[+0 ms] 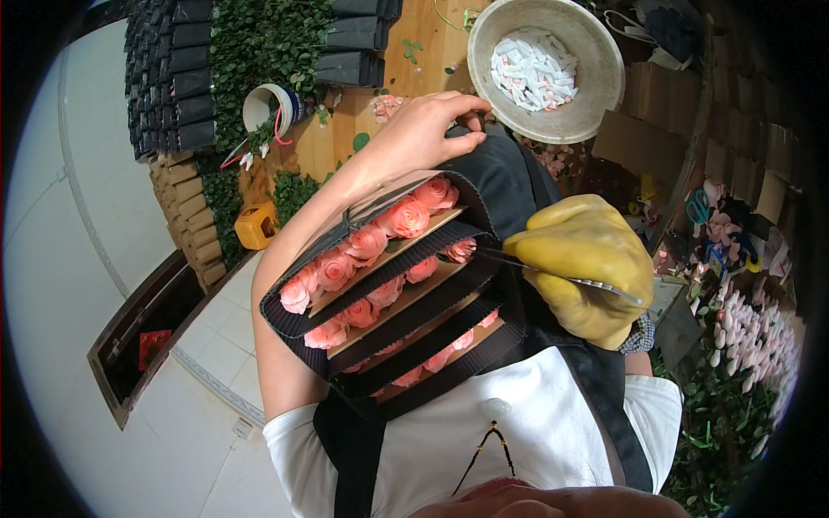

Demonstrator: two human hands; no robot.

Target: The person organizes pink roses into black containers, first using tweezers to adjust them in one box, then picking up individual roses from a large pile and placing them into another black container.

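A black corrugated tray [298, 318] with several rows of pink paper roses [406, 216] lies along my left forearm, tilted against my body. My left hand [419, 129] bends over the tray's far end, fingers curled against my dark apron. My right hand [587, 263], in a yellow glove, pinches metal tweezers [509, 259]. Their tip reaches a rose [460, 250] at the right end of the second row.
A round bowl [604, 86] of white and pink slips sits ahead on the wooden surface. Stacked black trays [186, 78], green foliage [259, 43] and cardboard boxes [186, 207] stand to the left. Scissors [696, 207] and pale rosebuds [751, 332] lie on the right.
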